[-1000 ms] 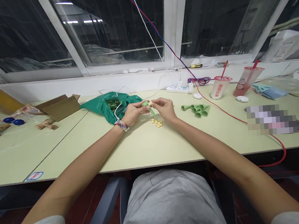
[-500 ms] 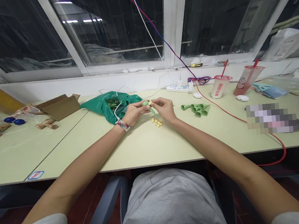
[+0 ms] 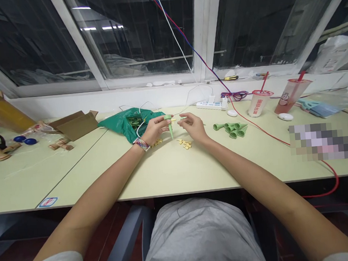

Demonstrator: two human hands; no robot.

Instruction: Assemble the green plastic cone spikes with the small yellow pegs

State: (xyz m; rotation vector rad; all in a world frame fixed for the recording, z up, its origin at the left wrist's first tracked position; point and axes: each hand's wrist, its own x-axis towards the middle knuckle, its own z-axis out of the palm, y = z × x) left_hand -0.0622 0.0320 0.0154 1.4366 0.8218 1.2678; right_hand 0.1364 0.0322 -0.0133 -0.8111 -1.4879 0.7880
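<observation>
My left hand (image 3: 157,129) pinches a green cone (image 3: 170,126), wide end up and tip pointing down. Facing it, my right hand (image 3: 193,127) has its thumb and forefinger slightly apart, with nothing plainly held between them. A small yellow piece (image 3: 173,120) shows in the gap between the hands; I cannot tell if it touches either. Below, small yellow pieces (image 3: 185,144) lie on the table, and more yellow pieces (image 3: 157,142) show beside my left wrist. Several green cones (image 3: 230,128) are grouped right of my right hand.
An open green plastic bag (image 3: 119,124) with green pieces inside lies behind my left hand. Farther left are a cardboard box (image 3: 76,128) and wooden pieces (image 3: 61,145). A power strip (image 3: 211,104), two drink cups (image 3: 260,103) and a red cable (image 3: 271,136) are at the right.
The green cone has turned from slanted to nearly upright in my left hand. My right hand has drawn back from it, and its fingers have parted.
</observation>
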